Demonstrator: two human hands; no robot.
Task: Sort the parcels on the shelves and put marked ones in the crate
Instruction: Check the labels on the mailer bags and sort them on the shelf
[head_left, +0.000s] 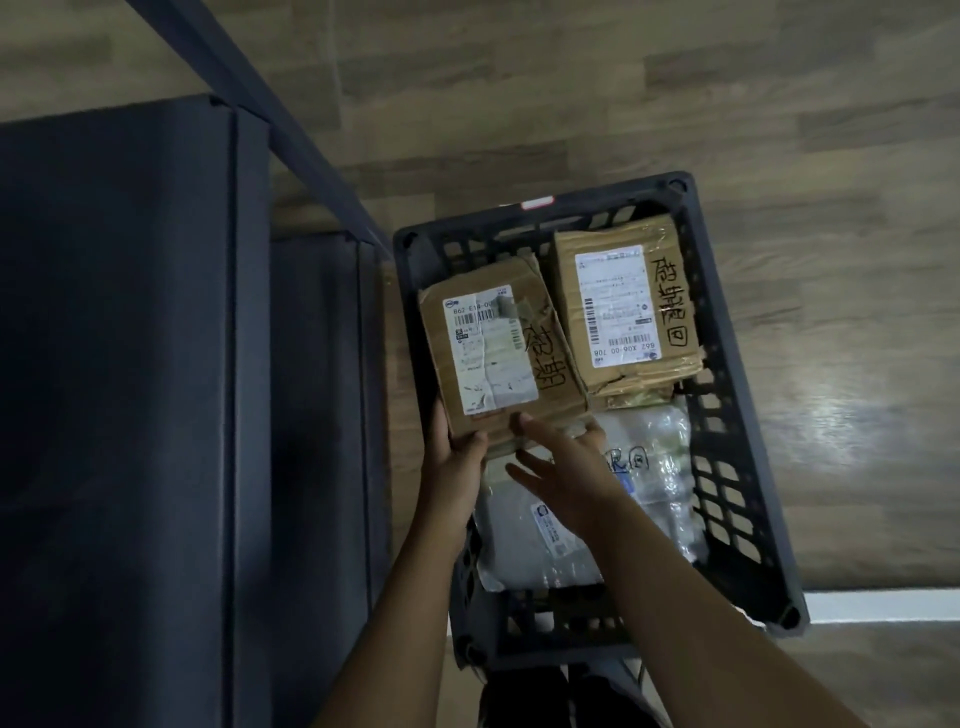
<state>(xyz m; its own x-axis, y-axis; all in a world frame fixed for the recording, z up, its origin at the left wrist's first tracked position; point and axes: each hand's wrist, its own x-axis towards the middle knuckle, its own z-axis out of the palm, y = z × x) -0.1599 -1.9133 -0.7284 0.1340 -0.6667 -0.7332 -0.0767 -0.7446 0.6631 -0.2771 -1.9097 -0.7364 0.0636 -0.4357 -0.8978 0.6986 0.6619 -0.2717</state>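
A marked box (623, 306) and bag (649, 467) are lodged in the crate (740, 395); a third parcel (498, 348) is gripped by the left hand (454, 457), right hand (571, 467) spread open.

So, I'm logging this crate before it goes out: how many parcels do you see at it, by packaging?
Cardboard boxes: 2, the held box in the left hand and the far box.
Plastic bags: 2, it seems, the white bag and the bubble bag; they overlap.
Total: 4.
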